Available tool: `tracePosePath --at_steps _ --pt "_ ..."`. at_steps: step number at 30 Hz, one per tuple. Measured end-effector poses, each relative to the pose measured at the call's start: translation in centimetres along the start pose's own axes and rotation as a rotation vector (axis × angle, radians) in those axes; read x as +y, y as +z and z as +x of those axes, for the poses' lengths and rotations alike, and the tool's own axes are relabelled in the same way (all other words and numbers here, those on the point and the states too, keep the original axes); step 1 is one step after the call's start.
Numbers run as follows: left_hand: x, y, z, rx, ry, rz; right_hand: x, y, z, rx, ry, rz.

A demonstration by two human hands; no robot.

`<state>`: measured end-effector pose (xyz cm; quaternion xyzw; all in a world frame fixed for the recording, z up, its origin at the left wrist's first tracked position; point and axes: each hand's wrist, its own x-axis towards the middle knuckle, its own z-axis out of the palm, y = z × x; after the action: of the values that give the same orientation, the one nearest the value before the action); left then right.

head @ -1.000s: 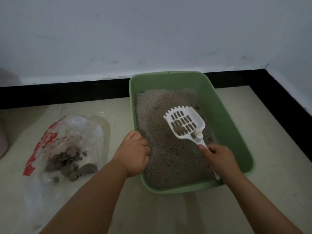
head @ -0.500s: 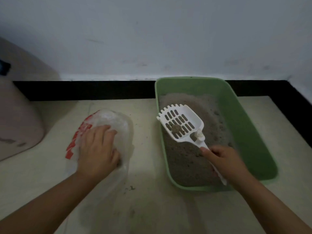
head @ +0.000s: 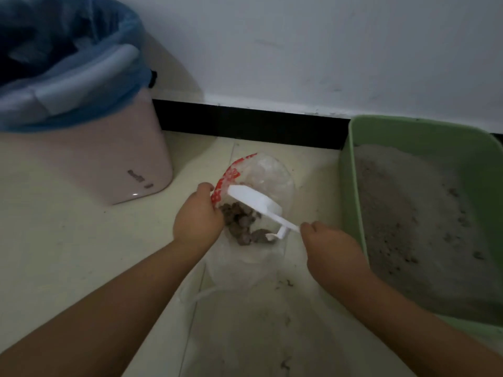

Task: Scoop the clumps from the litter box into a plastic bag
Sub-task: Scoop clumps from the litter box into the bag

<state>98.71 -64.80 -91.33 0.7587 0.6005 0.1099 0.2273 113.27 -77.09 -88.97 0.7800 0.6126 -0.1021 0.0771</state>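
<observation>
Right now our forearms come in from the bottom, bare floor point(head: 81, 254) on the near left. Left hand point(head: 197, 217) pinches the plastic bag point(head: 261, 175) by its red-printed rim, lifting that edge so the mouth stays open. Right hand point(head: 330, 247) grips the white scoop point(head: 254, 201) handle, fingers curled round it; head is turned over above the bag mouth, likely to drop its load. Clumps point(head: 242, 221) sit in the bag under the scoop. Litter box point(head: 347, 172) is just right of the bag, so the return swing is short; its near wall is the edge to clear. Pink bin point(head: 109, 159) sits left, far, well apart.
</observation>
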Motion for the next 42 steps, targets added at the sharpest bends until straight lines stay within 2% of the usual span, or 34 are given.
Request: tracePosePath --at_steps 3,4,8,11,14,17,19,23,26,27,30,32,33,38,42 --pt "0.0 0.3 -0.2 0.035 0.054 0.053 1.2 -0.6 -0.6 0.185 0.055 0.005" --pt "0.1 0.4 -0.3 0.060 0.104 0.083 2.0 -0.9 -1.1 0.177 0.100 0.058" --pt "1.5 1.3 -0.6 0.171 0.504 0.109 7.1 -2.2 -3.7 0.236 0.252 0.365" --pt "4.2 3.1 -1.2 0.076 0.727 0.069 11.9 -2.9 -6.4 0.297 0.435 0.411" --pt "7.7 5.7 -2.2 -0.030 0.920 -0.009 16.8 -2.9 -9.3 0.204 0.661 0.417" --pt "10.6 8.5 -3.0 -0.110 1.055 -0.013 20.4 -2.7 -12.4 -0.013 0.772 0.329" --pt "12.1 9.6 -3.2 -0.155 1.086 0.025 22.1 -2.6 -13.8 -0.124 0.793 0.279" --pt "14.9 10.2 -3.1 -0.148 1.142 0.044 23.8 -2.3 -14.9 -0.325 0.794 0.270" --pt "16.3 10.6 -2.3 -0.151 1.188 0.063 23.9 -1.4 -14.1 -0.353 0.755 0.396" --pt "16.8 10.7 -2.1 -0.182 1.194 0.134 23.7 -1.1 -13.6 -0.349 0.748 0.450" --pt "18.2 10.8 -2.1 -0.369 1.191 0.580 22.7 0.3 -12.2 -0.396 0.729 0.532" --pt "18.8 10.8 -2.1 -0.459 1.134 0.667 22.1 1.2 -11.3 -0.383 0.716 0.575" --pt "18.7 10.8 -2.2 -0.453 1.131 0.670 21.8 1.7 -10.8 -0.360 0.710 0.584" --pt "17.7 11.3 -1.6 -0.219 1.238 0.464 20.1 3.5 -6.5 -0.234 0.672 0.605" --pt "18.0 11.3 -1.6 -0.268 1.198 0.480 19.1 4.7 -1.9 -0.174 0.658 0.653"
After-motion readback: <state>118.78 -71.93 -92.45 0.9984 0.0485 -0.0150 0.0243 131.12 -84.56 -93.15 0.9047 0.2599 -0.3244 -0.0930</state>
